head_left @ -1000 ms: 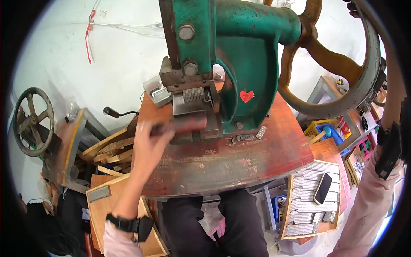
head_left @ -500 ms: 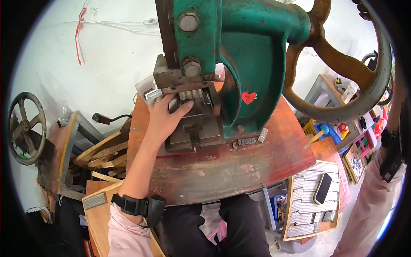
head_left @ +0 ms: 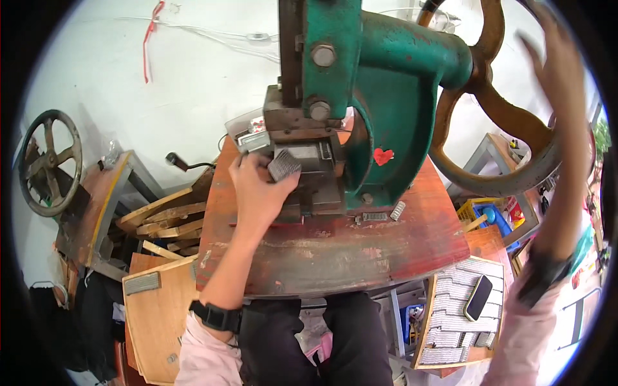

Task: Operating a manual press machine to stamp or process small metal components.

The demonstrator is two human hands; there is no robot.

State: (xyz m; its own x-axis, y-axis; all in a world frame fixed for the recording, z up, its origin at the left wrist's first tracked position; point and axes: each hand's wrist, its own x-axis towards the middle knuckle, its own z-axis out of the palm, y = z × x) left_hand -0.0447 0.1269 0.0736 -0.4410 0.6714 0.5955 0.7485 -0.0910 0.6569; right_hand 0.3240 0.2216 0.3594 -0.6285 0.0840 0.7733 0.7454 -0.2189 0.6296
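My left hand [head_left: 257, 186] pinches a small grey ribbed metal block [head_left: 284, 165] between thumb and fingers. The block is tilted, just over the front of the die bed [head_left: 312, 154] of a green hand press [head_left: 393, 109]. Above the bed sits the press's dark steel ram block [head_left: 299, 118], with a gap between them. My right hand [head_left: 559, 61] is raised at the upper right, beside the rim of the big brown and grey handwheel [head_left: 508, 122]. Motion smears it, but its thumb stands apart from the stretched fingers and nothing shows in it.
Two small ribbed pieces [head_left: 374, 217] lie by the press base on the worn red tabletop [head_left: 335, 257]. At lower right, a wooden tray [head_left: 421, 321] bears rows of ribbed strips and a phone [head_left: 478, 298]. Another wooden tray [head_left: 158, 321] is at lower left, near wood offcuts [head_left: 174, 219].
My left hand has lifted the ribbed block off the die bed and tilted it. My right hand has come further into view beside the handwheel. The whole view has shifted.
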